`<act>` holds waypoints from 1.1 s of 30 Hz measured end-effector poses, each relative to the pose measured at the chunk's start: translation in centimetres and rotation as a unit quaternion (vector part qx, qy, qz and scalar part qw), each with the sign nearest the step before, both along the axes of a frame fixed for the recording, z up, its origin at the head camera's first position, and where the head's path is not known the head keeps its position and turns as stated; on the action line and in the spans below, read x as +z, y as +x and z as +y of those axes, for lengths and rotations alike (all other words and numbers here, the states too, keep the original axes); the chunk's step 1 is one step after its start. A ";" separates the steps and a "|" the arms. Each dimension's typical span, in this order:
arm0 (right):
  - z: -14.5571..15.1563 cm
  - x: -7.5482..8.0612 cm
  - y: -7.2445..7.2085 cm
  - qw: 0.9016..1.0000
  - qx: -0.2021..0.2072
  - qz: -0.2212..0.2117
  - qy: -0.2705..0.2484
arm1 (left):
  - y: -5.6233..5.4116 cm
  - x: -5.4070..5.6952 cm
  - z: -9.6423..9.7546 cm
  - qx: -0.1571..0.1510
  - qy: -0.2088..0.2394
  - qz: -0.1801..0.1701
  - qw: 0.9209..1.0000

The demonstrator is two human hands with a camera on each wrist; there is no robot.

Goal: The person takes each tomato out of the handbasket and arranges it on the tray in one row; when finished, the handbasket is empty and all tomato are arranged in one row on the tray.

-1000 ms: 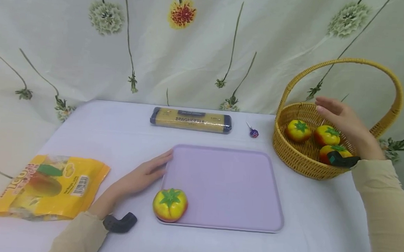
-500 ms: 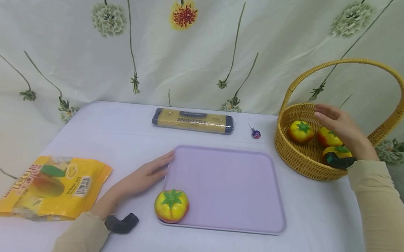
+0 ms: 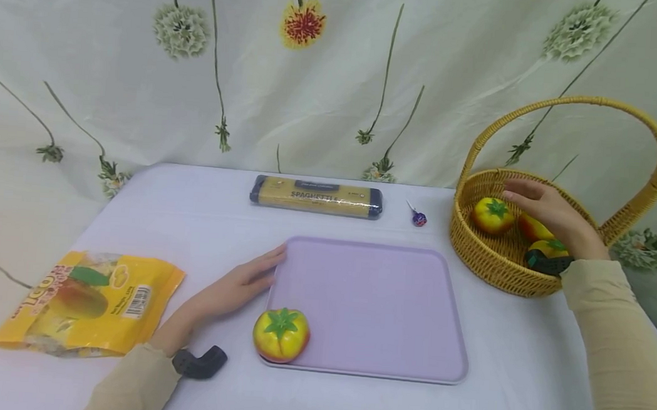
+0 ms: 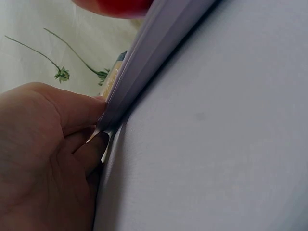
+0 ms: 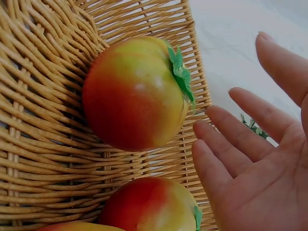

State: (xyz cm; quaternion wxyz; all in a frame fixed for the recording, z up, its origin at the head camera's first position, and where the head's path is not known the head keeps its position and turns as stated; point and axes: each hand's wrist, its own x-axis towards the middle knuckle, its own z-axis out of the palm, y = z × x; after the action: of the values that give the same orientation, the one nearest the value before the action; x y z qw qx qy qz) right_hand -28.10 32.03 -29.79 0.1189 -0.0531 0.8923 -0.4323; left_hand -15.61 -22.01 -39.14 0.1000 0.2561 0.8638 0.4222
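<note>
Right hand [image 3: 559, 214] lower than a second ago, relaxed, holding nothing, now likely within reach of the left tomato [image 3: 493, 216] in the basket [image 3: 485, 263]; left hand [image 3: 235, 289], fingers loose, touches tray's [image 3: 373, 308] left edge.

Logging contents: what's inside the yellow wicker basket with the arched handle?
The yellow wicker basket holds three round, green-topped, red-and-yellow fruits. In the head view, the right hand partly covers the middle one; whatever lies beneath them is hidden.
</note>
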 end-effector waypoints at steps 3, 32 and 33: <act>-0.1 0.0 0.1 1.000 0.012 -0.004 0.012 | 0.0 0.0 0.0 0.001 -0.001 -0.001 1.000; -0.4 -1.5 -0.8 0.993 0.082 -0.030 0.086 | 0.1 0.3 0.2 0.001 -0.002 -0.004 1.000; -0.4 -1.6 -0.8 0.992 0.085 -0.029 0.090 | 0.1 0.3 0.2 0.001 -0.002 -0.004 1.000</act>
State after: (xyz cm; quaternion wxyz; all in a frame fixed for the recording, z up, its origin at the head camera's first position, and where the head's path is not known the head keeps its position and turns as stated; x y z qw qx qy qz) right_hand -28.93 31.68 -31.40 0.1857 -0.1053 0.9158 -0.3402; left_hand -15.48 -21.77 -38.83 0.1039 0.2534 0.8642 0.4220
